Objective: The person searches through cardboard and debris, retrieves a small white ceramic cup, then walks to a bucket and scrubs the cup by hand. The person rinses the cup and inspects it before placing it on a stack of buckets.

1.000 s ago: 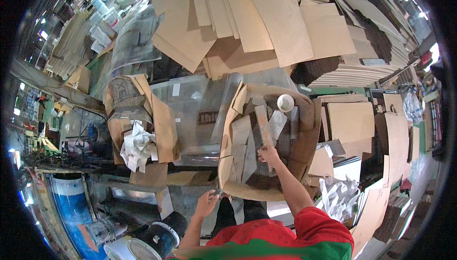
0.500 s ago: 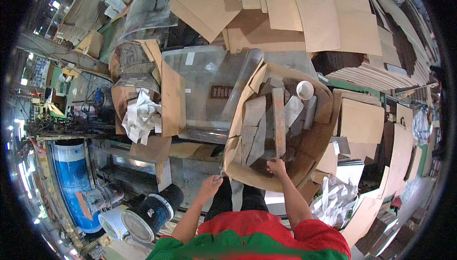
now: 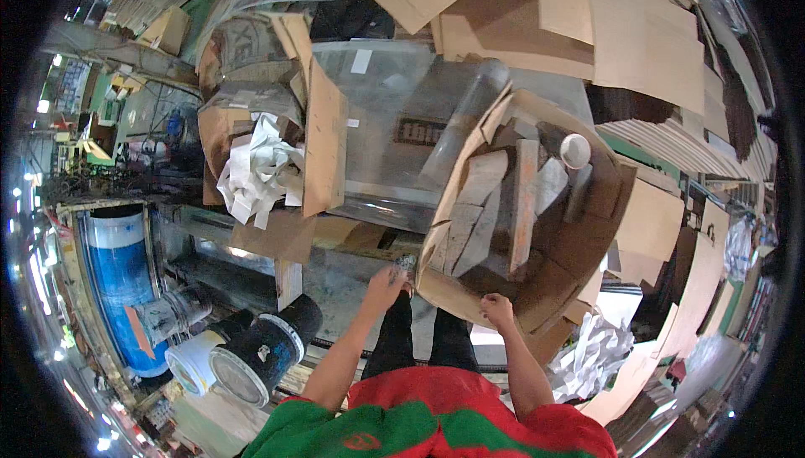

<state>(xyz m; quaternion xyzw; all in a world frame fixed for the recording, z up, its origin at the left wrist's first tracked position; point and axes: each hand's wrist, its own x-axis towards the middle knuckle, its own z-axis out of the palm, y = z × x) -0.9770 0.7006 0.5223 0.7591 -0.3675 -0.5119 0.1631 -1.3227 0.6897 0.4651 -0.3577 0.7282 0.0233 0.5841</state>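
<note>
A large open cardboard box [image 3: 618, 222] stands in front of me, slightly to the right. Inside it lie several grey, worn slabs, a long narrow plank [image 3: 524, 207] with orange stains, and a white cup-like roll [image 3: 575, 151]. My right hand [image 3: 498, 310] is at the box's near rim, fingers curled together; whatever is between them, if anything, is hidden. Just outside the box's near left corner, my left hand [image 3: 386, 285] is closed around a small greyish, crumpled-looking thing [image 3: 406, 263] that I cannot make out.
Left of the box, another carton [image 3: 325, 141] holds crumpled white paper strips [image 3: 264, 169]. Clear plastic sheeting [image 3: 381, 98] lies between them. Black buckets [image 3: 257, 357] and a blue drum [image 3: 124, 282] stand at the lower left. Flat cardboard sheets [image 3: 646, 47] are stacked beyond and rightward. More paper strips [image 3: 591, 353] lie near my right arm.
My right hand has drawn back from the plank's near end to the box's near rim. My left hand has risen slightly beside the box corner. The whole view has shifted.
</note>
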